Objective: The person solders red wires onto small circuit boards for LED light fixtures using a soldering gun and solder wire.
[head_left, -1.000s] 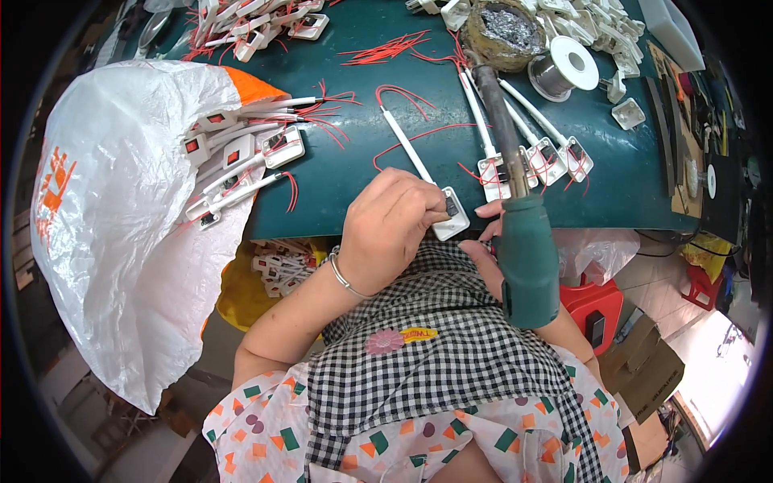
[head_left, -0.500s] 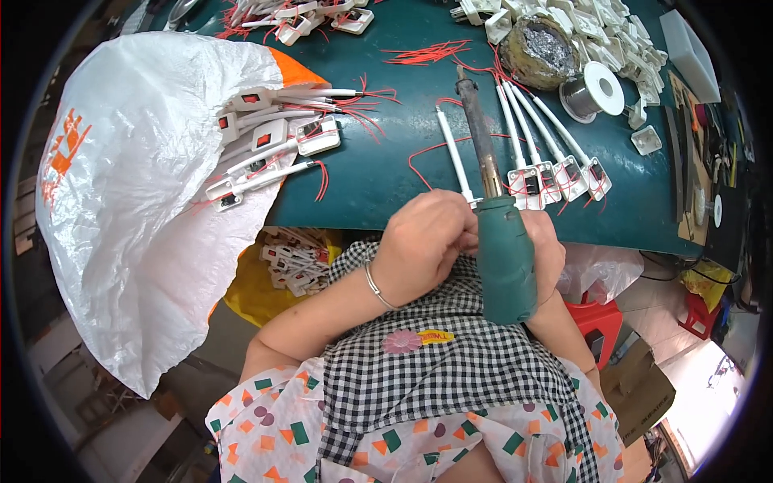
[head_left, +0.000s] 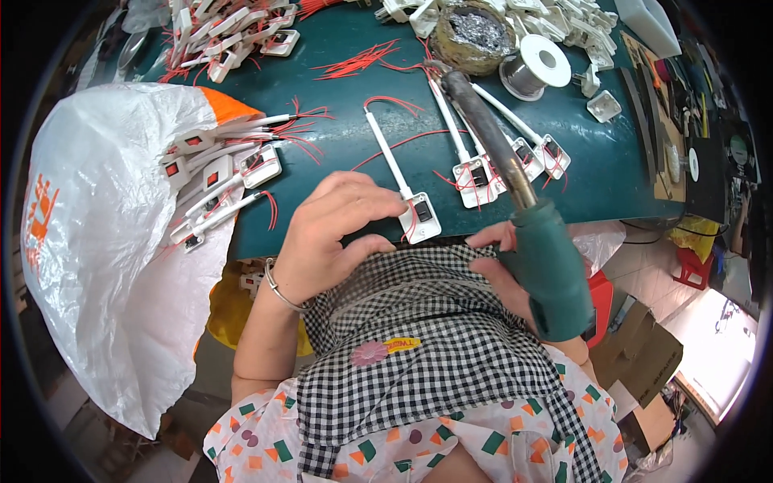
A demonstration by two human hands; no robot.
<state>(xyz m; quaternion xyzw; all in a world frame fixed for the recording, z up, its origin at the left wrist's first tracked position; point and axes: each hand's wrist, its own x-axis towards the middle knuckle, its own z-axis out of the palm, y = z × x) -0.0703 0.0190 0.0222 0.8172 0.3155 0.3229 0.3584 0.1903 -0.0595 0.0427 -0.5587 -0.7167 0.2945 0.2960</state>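
Note:
My left hand [head_left: 334, 229] is open, thumb and fingers apart. Its fingertips are beside a white switch housing [head_left: 420, 219] with a black part inside, lying at the table's near edge. A white tube [head_left: 388, 154] runs from that housing, with red wires out of its far end. My right hand [head_left: 503, 278] carries a soldering iron [head_left: 551, 270] with a green handle, which hides much of the palm. Its thumb and a finger show apart, left of the handle. The iron's metal shaft slants up and left over several similar housings [head_left: 473, 181] with tubes and red wires.
Loose red wires [head_left: 362, 60] lie on the green table [head_left: 330, 88]. A round pot of silvery material [head_left: 475, 36] stands beside a solder spool [head_left: 534, 66]. White plastic parts heap at the back right. A white sack [head_left: 121, 225] with switch assemblies is at left.
My left hand has moved left and opened off the housing, which now shows fully. The iron has swung to tilt leftward, its handle shifting right with my right hand. The whole view has shifted.

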